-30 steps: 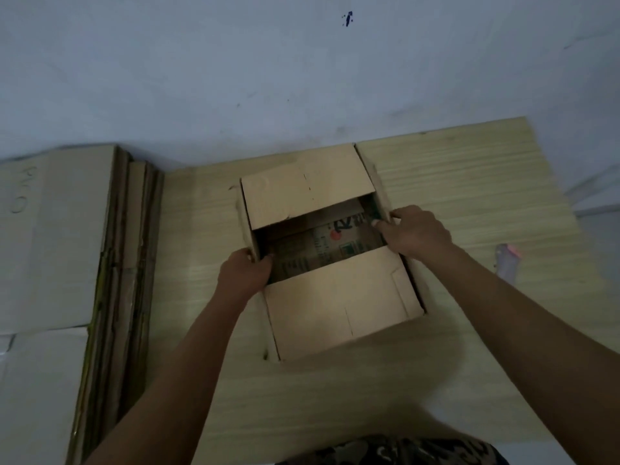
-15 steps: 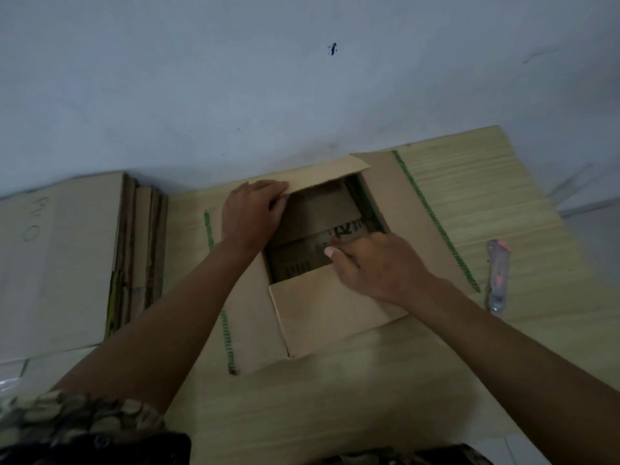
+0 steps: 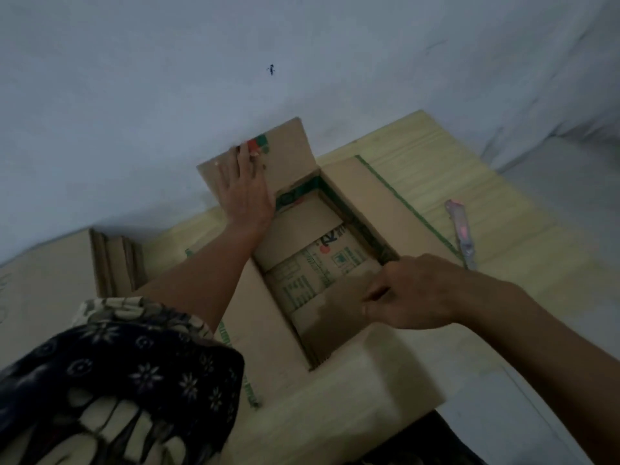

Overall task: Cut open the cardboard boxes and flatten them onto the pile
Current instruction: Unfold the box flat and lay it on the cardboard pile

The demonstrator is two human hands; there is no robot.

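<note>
Left hand [image 3: 246,193] presses flat on the far flap [image 3: 268,162]; right hand [image 3: 411,293] pinches the near flap [image 3: 335,317] (best folded fully outward before flattening the box [image 3: 369,203]).

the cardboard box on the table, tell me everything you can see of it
The cardboard box is plain brown corrugated board with green print and a red mark, lying open-side up on the pale wooden table. Its flaps are spread: the far flap stands tilted up under the flat left hand, the right flap lies out flat with a green stripe. The right hand grips the near inner flap. Inside, printed bottom flaps show.
</note>
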